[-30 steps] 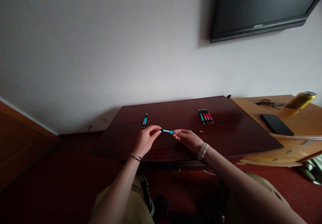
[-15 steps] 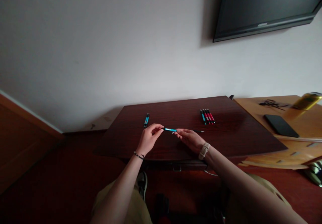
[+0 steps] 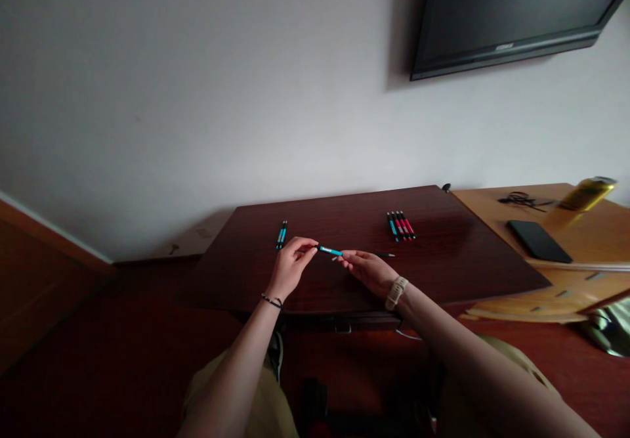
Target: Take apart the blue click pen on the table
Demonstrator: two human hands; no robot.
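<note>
I held the blue pen (image 3: 329,250) mid-frame, my left hand (image 3: 290,267) and right hand (image 3: 367,271) each pinching an end. Pulling unevenly, I judged, could drop it onto the counter (image 3: 457,254).

This looks like a room in a home or a hotel. A dark flat television (image 3: 512,11) hangs on the plain white wall (image 3: 197,96) at the far right. Below it a dark reddish wooden worktop (image 3: 443,261) stands against the wall, and a lighter wooden desk (image 3: 581,241) adjoins it on the right, carrying a black phone (image 3: 539,241), a tangle of cable (image 3: 522,199) and a yellow can (image 3: 585,195). The floor (image 3: 98,359) is dark red-brown wood, with a wooden skirting (image 3: 44,234) at the left.
</note>
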